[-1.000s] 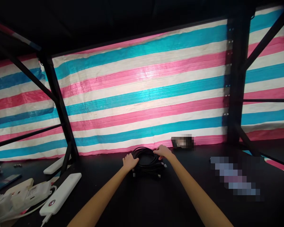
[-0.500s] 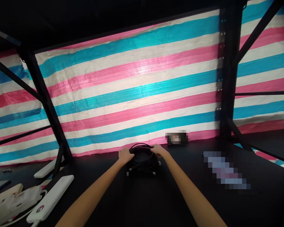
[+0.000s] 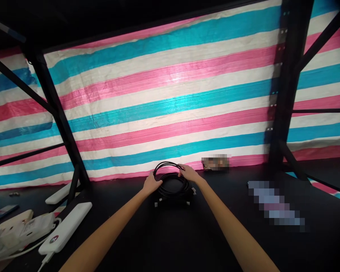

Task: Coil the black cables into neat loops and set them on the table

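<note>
A coiled black cable [image 3: 172, 192] lies on the black surface in front of me, its pale metal plugs showing at the near side and at the right. My left hand [image 3: 152, 184] is closed on the left side of the coil's upper loops. On the right side, my right hand [image 3: 189, 173] grips the same loops with thumb and fingers. These upper loops stand raised and apart from the rest of the coil, which stays down on the surface. The fingertips behind the loops are partly hidden.
White power strips [image 3: 66, 228] and plugged-in white adapters [image 3: 34, 228] with cords lie at left. A blurred-out item [image 3: 216, 163] stands by the striped sheet [image 3: 170, 102]; another blurred strip [image 3: 276, 205] lies at right. Black metal posts [image 3: 289, 83] and braces frame both sides.
Both hands have lifted the upper loops of the cable a little, opening a gap above the rest of the coil. The view has shifted slightly.
</note>
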